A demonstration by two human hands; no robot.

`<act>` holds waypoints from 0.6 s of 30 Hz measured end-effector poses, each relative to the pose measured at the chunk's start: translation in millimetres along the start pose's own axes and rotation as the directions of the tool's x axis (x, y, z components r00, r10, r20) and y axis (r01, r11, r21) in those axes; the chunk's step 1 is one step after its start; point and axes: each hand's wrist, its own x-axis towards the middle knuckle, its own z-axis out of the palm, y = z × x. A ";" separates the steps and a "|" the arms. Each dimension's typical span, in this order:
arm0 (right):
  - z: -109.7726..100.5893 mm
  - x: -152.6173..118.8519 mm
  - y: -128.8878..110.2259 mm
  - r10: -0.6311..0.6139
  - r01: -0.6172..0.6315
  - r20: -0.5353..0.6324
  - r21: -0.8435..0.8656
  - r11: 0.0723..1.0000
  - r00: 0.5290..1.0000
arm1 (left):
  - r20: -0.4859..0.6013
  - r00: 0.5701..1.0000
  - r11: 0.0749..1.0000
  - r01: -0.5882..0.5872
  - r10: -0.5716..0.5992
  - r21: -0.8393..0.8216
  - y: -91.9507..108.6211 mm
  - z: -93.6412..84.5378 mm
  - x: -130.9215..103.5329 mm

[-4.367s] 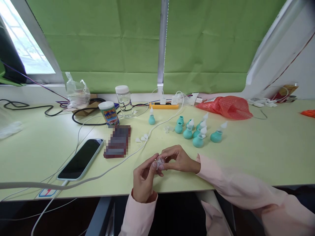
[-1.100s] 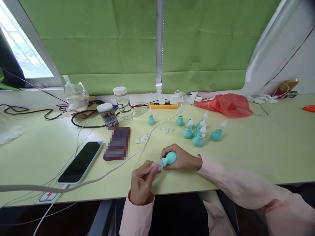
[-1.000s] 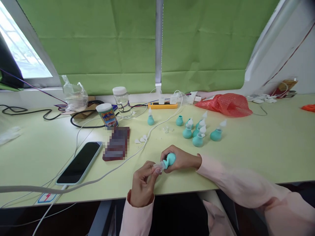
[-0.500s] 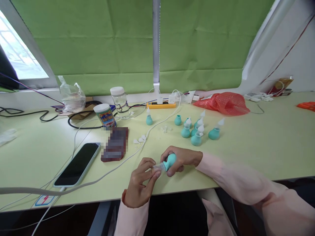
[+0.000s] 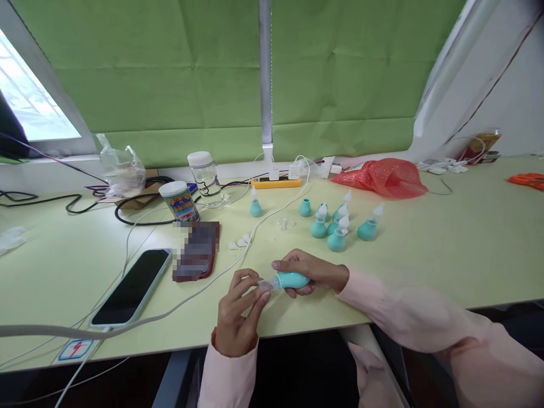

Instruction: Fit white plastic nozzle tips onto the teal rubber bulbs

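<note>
Low over the table's front edge, my right hand (image 5: 312, 275) grips a teal rubber bulb (image 5: 293, 280), which lies squeezed long and thin in the fingers. My left hand (image 5: 240, 309) pinches a clear plastic nozzle (image 5: 267, 284) between thumb and fingers. The nozzle's right end meets the mouth of the bulb; how deep it sits I cannot tell. Beyond the right hand stand several teal bulbs with clear tips, such as one nasal aspirator (image 5: 337, 240). An open bulb without a tip (image 5: 305, 207) is behind them, and one more tipped aspirator (image 5: 255, 208) stands apart to the left.
Small clear pieces (image 5: 285, 224) and white bits (image 5: 241, 242) lie mid-table. A white cable (image 5: 187, 305) crosses to a yellow power strip (image 5: 276, 183). Left are a phone (image 5: 131, 286), a dark red phone (image 5: 198, 249), a canister (image 5: 181, 201) and a jar (image 5: 206, 181). A red bag (image 5: 382, 178) lies behind.
The bulb has turned from a slant to nearly level and is pressed into a longer shape. The right thumb has shifted to its upper side. Both hands still hold their parts.
</note>
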 end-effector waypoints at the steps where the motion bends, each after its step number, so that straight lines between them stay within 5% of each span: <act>1: 2.9 -0.7 0.3 -0.041 0.040 -0.036 -0.029 0.999 0.999 | 0.007 1.000 0.999 0.029 -0.029 -0.019 0.8 -0.4 0.5; 11: 15.7 -4.8 5.5 -0.329 0.210 -0.270 -0.389 0.897 0.905 | -0.111 0.978 0.982 0.170 -0.178 -0.077 4.1 5.6 5.1; 18: 14.0 -6.4 11.5 -0.590 0.345 -0.199 -0.650 0.677 0.782 | -0.195 0.920 0.939 0.319 -0.340 -0.133 9.7 14.6 4.4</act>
